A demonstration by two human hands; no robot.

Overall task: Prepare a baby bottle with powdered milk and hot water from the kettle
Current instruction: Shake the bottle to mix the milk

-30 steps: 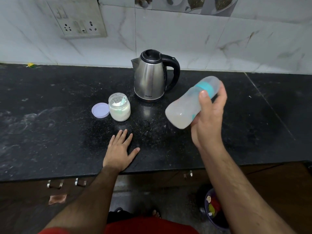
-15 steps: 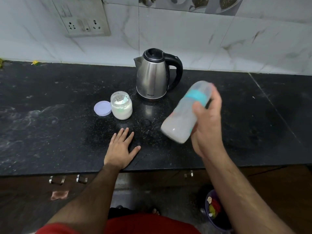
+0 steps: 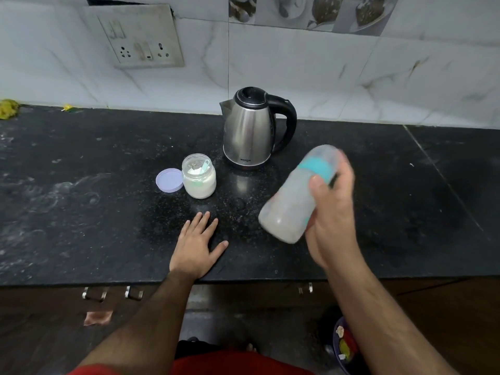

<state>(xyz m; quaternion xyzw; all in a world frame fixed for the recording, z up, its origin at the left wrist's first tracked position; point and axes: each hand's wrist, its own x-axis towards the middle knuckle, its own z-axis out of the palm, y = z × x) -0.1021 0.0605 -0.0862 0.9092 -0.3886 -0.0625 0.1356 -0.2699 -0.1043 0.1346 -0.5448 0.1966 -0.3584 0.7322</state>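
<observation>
My right hand grips tilted bottle right of kettle; left hand flat on worktop, fingers spread.

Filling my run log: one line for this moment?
right hand: grips tilted baby bottle | left hand: flat on counter | kettle: upright
</observation>
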